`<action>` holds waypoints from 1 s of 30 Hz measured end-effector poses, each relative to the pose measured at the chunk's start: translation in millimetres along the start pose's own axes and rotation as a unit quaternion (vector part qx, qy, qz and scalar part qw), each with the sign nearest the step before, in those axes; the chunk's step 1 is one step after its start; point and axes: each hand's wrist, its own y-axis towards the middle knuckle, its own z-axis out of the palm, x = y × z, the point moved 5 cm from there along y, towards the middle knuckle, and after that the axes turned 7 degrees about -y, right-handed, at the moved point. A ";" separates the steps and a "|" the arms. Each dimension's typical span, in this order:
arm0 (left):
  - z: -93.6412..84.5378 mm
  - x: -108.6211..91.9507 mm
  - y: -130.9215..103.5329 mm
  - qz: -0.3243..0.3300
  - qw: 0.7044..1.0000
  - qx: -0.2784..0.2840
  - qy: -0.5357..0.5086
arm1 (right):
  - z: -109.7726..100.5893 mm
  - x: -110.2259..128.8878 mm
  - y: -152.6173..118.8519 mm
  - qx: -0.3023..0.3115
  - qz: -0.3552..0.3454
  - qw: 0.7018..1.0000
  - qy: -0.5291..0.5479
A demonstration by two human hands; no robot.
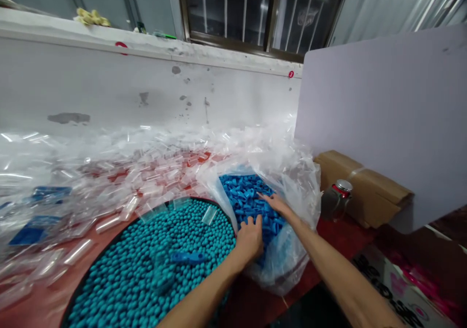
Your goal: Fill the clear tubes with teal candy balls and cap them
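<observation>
A clear plastic bag (302, 182) holds many small blue plastic pieces (241, 191). My left hand (250, 238) is at the near left side of the blue pieces, its fingers bent over them; what lies under the fingers is hidden. Farther right and deeper in the bag's opening, my right hand (275, 204) reaches onto the pieces with its fingers stretched out. Left of the bag is a round black-rimmed tray (87, 274) full of teal beads (138, 260). A blue piece (188, 258) and a small clear tube (209, 215) lie on the beads.
Many clear plastic sleeves (78, 251) cover the red table (104, 238) at left and behind. Blue packets (34, 230) lie far left. On the right are a jar with a silver lid (343, 187), folded cardboard (379, 191) and a box with pink items (425, 284).
</observation>
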 end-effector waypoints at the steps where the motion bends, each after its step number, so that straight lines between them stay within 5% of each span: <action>1: 1.6 -1.2 4.0 -0.010 1.000 -0.014 -0.003 | 6.8 -0.9 -3.2 -0.003 0.020 1.000 -0.009; 8: 1.0 4.9 25.3 -0.123 0.968 -0.168 -0.143 | 43.4 5.7 -22.1 -0.019 0.052 0.998 -0.006; 12: -0.6 12.3 24.2 -0.132 0.920 -0.211 -0.301 | 36.5 18.9 -32.8 -0.041 0.023 0.999 0.025; 20: -26.9 18.5 11.3 -0.147 0.892 -0.280 -0.323 | 27.3 61.0 -32.7 -0.059 -0.029 0.991 0.118; 25: -61.7 36.7 -16.3 -0.120 0.895 -0.310 -0.296 | 42.0 98.2 -41.7 -0.048 -0.052 0.986 0.152; 30: -80.2 65.3 -31.4 -0.138 0.926 -0.254 -0.243 | 66.6 127.4 -46.6 0.023 -0.077 0.987 0.141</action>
